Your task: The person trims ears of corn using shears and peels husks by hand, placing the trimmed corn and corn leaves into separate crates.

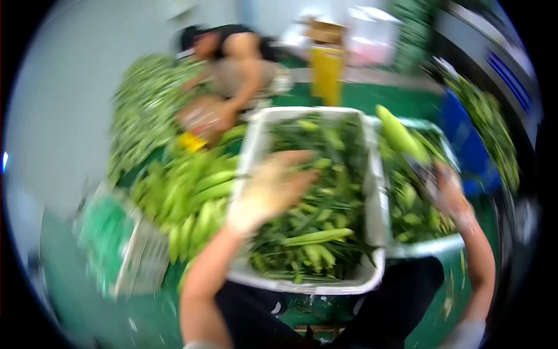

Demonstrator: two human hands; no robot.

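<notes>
A: Quick run, L to R. What's far out L of the L fingers?

B: White slatted plastic basket (142,262) w/ a bundle of bright-green mesh netting (107,232). Btwn that & the L wrist, a heap of pale-green, long corn-like ears (189,192). Beyond it, up-L of the L fingers, a co-worker (247,61) bends low.

A: L hand (276,189)?

B: Fingers spread, nothing visible in them. Blurry, tho. They're above the white rectangular plastic crate (376,186), full of green ears & leaves; one slim, light-green ear (319,235) lies crosswise below those fingers, nr the crate's front.

A: And the ear that's up in the air?

B: Smooth, pale-green, tapered ear (398,134): up & R of the L fingers, well apart from them; up-L of the R fingers, just beside. Long axis slants, tip up-L, base down-R twd the R hand (449,195). So R is the nearer hand by far.

A: R fingers?

B: Closed round a dark metallic tool (427,177), AFAICT; it meets the ear's base. Too blurred to say if the fingers touch the ear too.

A: Under & past them?

B: Under: a pale plastic tub (430,247) of greens. R of the fingers, apart: an upright bright-blue panel (462,142).
</notes>
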